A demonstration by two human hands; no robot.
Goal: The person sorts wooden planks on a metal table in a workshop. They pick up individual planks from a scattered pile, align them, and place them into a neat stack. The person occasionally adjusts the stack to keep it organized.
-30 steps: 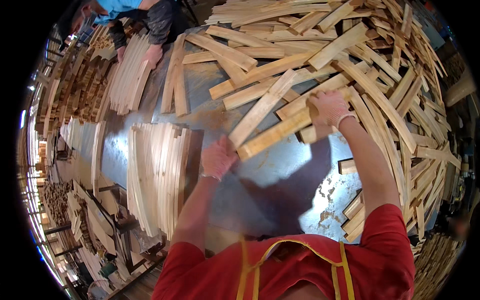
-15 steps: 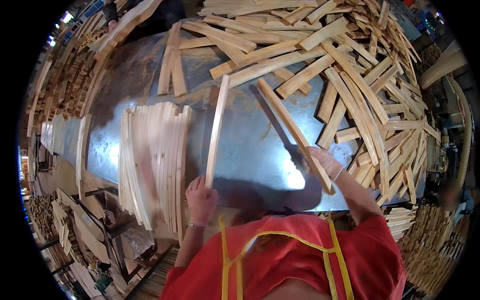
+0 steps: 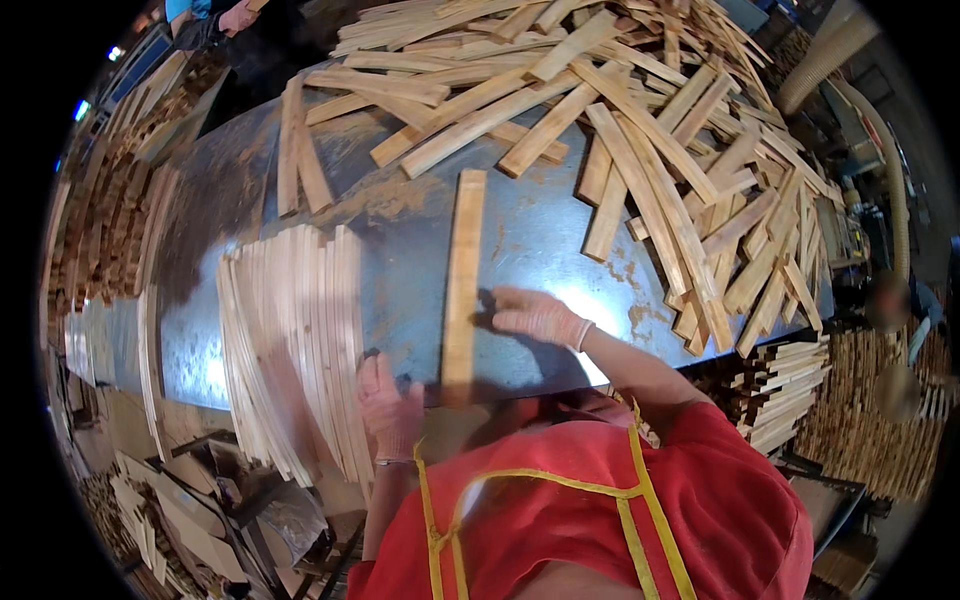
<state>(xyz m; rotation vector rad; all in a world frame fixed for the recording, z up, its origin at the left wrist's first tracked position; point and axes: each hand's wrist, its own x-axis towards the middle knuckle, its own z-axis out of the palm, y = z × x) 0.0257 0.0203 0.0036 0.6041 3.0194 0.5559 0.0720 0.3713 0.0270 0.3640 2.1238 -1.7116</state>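
A single wooden slat (image 3: 463, 285) lies flat on the metal-topped table, its near end by the table's front edge. To its right, my right hand (image 3: 540, 318), in a pale glove, hovers with fingers stretched toward the slat and nothing in them. My left hand (image 3: 391, 408), gloved too and slightly blurred, is at the right edge of a row of slats (image 3: 290, 335) standing on edge side by side. Its fingers point up and away from me, apart from the thumb, and appear to hold nothing.
A large heap of loose slats (image 3: 650, 180) covers the table's far and right side. The metal tabletop (image 3: 400, 240) carries sawdust. More stacked wood stands left (image 3: 105, 235) and lower right (image 3: 870, 420). Another person's gloved hand (image 3: 238, 18) shows at the far left.
The slat my right hand held has been let go and now lies flat mid-table. My left hand has released its slat and shifted left to the row. The view has shifted slightly.
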